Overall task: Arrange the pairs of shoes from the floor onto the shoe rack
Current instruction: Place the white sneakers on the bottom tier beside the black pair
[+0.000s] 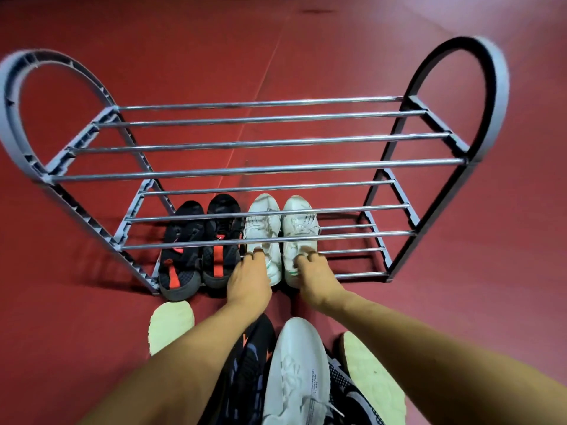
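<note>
While both arms reach forward in the head view, the left hand (248, 277) rests on the heel of one white shoe (264, 237), fingers curled over its back. The right hand (313, 276) does the same on the other white shoe (299, 237). Both sit on the lowest bars of the shoe rack (251, 170), beside a black pair (199, 243). These shoes look light and soft; heels seem the best place to hold. More shoes (297, 372) lie on the floor, half hidden by the arms.
</note>
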The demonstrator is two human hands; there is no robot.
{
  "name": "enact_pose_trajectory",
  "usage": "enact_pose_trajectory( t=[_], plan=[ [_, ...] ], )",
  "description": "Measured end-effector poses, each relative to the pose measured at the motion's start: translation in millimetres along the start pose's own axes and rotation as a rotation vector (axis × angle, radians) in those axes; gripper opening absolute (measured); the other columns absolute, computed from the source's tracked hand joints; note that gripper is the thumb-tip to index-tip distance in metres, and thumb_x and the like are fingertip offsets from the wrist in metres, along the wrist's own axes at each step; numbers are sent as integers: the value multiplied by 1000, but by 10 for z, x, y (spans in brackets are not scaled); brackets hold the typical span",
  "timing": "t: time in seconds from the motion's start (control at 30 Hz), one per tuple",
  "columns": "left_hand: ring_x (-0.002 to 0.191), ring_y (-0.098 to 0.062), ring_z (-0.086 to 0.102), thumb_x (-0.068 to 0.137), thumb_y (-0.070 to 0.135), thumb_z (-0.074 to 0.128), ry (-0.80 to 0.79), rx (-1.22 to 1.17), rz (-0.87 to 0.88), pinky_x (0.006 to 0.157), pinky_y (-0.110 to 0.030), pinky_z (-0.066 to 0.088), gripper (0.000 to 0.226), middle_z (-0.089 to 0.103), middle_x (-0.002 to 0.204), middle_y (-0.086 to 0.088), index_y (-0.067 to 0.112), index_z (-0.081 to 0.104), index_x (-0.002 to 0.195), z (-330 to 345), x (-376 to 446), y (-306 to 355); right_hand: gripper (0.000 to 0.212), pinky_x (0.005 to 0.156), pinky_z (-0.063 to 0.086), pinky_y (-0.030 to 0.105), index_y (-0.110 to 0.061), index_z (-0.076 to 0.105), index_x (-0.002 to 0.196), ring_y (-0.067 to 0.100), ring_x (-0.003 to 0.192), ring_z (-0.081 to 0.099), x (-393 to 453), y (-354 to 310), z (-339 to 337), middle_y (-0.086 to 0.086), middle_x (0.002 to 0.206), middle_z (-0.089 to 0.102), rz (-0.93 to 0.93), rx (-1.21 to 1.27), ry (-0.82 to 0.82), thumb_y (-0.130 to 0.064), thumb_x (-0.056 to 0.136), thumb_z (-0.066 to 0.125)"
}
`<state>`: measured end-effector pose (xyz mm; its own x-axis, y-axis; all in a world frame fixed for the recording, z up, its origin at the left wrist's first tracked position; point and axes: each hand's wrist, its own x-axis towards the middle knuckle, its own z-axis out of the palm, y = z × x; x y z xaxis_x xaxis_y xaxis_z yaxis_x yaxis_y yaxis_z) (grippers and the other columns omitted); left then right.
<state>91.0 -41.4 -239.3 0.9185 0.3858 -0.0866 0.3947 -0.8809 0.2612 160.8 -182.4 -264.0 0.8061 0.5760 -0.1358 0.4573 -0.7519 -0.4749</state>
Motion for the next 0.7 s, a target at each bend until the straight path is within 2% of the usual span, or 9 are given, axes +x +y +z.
enact_pose_trajectory(
  t=[0.1, 0.17, 0.23, 0.27, 0.33, 0.4, 0.47, 0.6, 0.7],
  plan=[
    [111, -41, 61, 88, 7, 56, -15, 16, 17, 87, -43, 49, 34, 63, 118, -19, 12, 50, 121, -183, 159, -14, 40, 117, 28, 30, -3, 53, 130, 31, 148, 27, 7, -32, -97, 18, 162, 23, -106, 53, -128, -4, 90, 54],
    [110, -43, 61, 87, 7, 58, 18, -33, 21, 86, -45, 50, 45, 65, 116, -20, 14, 46, 129, -218, 212, -85, 43, 115, 29, 25, -7, 53, 133, 25, 150, 27, 4, 37, -208, 16, 162, 24, -127, 117, -194, -2, 91, 50],
    [112, -44, 60, 85, 12, 66, 22, -104, 8, 89, -46, 50, 58, 63, 119, -21, 11, 41, 137, -221, 171, -170, 51, 111, 35, 24, -8, 53, 135, 28, 141, 42, 7, 113, -279, 15, 153, 42, -29, 230, -92, 0, 85, 51],
    [112, -44, 59, 84, 15, 69, 16, -141, 9, 90, -46, 49, 58, 61, 120, -21, 8, 43, 135, -200, 144, -199, 53, 108, 41, 30, -8, 53, 136, 31, 132, 51, 9, 174, -316, 16, 145, 49, 57, 268, 3, -1, 83, 51],
    [110, -42, 58, 82, 18, 73, -4, -204, 5, 88, -45, 49, 50, 56, 118, -17, 10, 46, 123, -156, 51, -295, 62, 108, 42, 40, -6, 42, 143, 36, 133, 48, -16, 322, -329, 19, 146, 49, 190, 165, 22, -6, 81, 49],
    [108, -40, 58, 80, 18, 76, 17, -246, -14, 87, -46, 50, 51, 52, 118, -13, 14, 43, 119, -90, -44, -372, 74, 116, 32, 41, -6, 28, 152, 35, 146, 30, -78, 479, -285, 17, 155, 37, 243, -74, -185, -8, 81, 50],
    [111, -39, 57, 81, 16, 75, 60, -255, -36, 88, -47, 50, 54, 53, 122, -12, 13, 40, 122, -6, -117, -382, 68, 114, 34, 40, -7, 34, 148, 35, 141, 34, -154, 550, -195, 15, 153, 41, 234, -187, -310, -12, 83, 52],
    [104, -39, 61, 84, 15, 69, 93, -255, 18, 80, -45, 51, 53, 64, 110, -13, 16, 37, 127, 46, -136, -284, 74, 116, 31, 39, -13, 35, 151, 35, 140, 36, -184, 524, -119, 12, 153, 41, 217, -151, -291, -41, 88, 63],
    [101, -38, 63, 84, 15, 65, 103, -269, 26, 80, -46, 53, 45, 67, 106, -11, 21, 39, 121, 29, -89, -332, 90, 110, 40, 38, -15, 30, 151, 32, 135, 45, -174, 453, -188, 12, 148, 47, 250, -83, -241, -54, 80, 71]
  ],
)
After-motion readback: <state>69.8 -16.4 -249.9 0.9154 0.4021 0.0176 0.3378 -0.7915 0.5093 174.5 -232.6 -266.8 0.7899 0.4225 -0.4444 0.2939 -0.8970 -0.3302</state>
